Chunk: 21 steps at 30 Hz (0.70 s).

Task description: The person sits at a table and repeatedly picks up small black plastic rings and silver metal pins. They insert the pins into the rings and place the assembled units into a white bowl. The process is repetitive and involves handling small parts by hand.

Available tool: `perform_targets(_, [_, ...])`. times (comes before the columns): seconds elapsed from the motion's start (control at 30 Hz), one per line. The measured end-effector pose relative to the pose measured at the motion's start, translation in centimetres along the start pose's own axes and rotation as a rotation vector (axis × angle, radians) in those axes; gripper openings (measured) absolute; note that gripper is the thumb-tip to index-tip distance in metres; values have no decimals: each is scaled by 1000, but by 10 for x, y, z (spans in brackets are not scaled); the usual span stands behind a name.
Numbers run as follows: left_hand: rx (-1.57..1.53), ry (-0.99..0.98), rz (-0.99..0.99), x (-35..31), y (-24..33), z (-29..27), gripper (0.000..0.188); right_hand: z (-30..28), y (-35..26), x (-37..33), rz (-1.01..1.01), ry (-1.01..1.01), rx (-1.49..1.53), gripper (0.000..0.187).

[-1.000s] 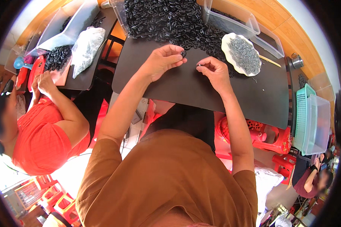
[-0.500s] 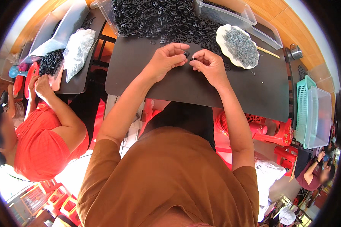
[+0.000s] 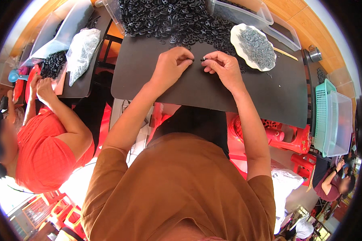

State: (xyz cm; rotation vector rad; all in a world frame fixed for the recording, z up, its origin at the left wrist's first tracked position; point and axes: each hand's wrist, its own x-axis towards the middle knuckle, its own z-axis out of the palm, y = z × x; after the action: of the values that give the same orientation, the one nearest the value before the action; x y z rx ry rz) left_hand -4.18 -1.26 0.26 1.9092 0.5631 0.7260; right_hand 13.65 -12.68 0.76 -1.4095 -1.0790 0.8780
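My left hand (image 3: 171, 67) is closed in a pinch above the dark table (image 3: 149, 88). A bit of a small black plastic piece (image 3: 193, 60) shows at its fingertips; the fingers hide most of it. Opposite, a narrow gap away, my right hand (image 3: 224, 69) pinches a tiny black part (image 3: 203, 60) with a pale spot on it, its exact kind too small to tell. Just beyond both hands spreads a heap of flat black plastic pieces with holes (image 3: 169, 20). A white scalloped plate (image 3: 236, 43) of small grey translucent pieces (image 3: 257, 48) lies to the right of my right hand.
Clear plastic bins (image 3: 245, 18) stand along the back. A thin stick (image 3: 285, 54) and a metal cup (image 3: 314, 53) lie beyond the plate. Green basket (image 3: 321, 116) at right. On the left, a person in red (image 3: 48, 148) works at another table with a plastic bag (image 3: 82, 54).
My left hand has turned so its fingers point down more, covering more of the black piece. My right hand has barely shifted, its fingertips a little more drawn together.
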Motion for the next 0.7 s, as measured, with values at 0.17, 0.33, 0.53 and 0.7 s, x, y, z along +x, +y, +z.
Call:
perform_targets(0.17, [454, 21, 346, -2, -4, -6, 12, -1, 2, 0, -49, 29, -20, 9])
perform_targets(0.33, [42, -27, -109, -2, 11, -6, 16, 1, 0, 0, -61, 42, 8, 5])
perform_targets(0.53, [-720, 16, -307, 7, -6, 4, 24, 3, -1, -1, -69, -16, 46, 5])
perform_targets(0.7, [-776, 36, -317, 9, -4, 9, 22, 4, 1, 0, -69, -16, -7, 5])
